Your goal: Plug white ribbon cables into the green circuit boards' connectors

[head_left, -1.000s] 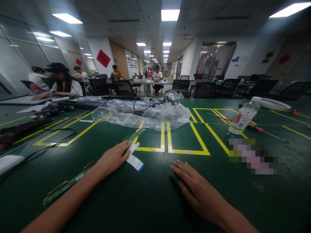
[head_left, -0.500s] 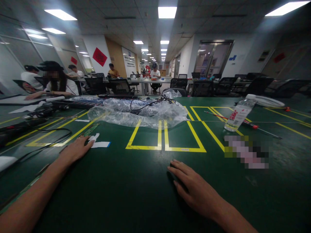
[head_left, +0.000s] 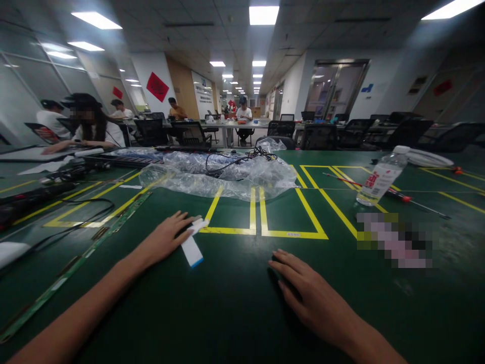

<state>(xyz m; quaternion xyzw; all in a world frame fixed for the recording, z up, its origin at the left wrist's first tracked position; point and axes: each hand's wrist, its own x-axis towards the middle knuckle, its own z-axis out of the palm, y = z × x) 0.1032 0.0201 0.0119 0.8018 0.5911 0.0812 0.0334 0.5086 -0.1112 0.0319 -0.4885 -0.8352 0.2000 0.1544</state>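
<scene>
Here, left hand (head_left: 164, 237) perhaps on white strip (head_left: 191, 249); red-lettered bottle (head_left: 382, 178).

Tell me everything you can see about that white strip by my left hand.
The white strip looks thin, smooth and flat, like paper or ribbon cable, with a blue band across its near end. It slants over the green table, with a shorter white piece crossing its far end towards the yellow tape. Your left hand's fingertips seem to touch that far end.
</scene>
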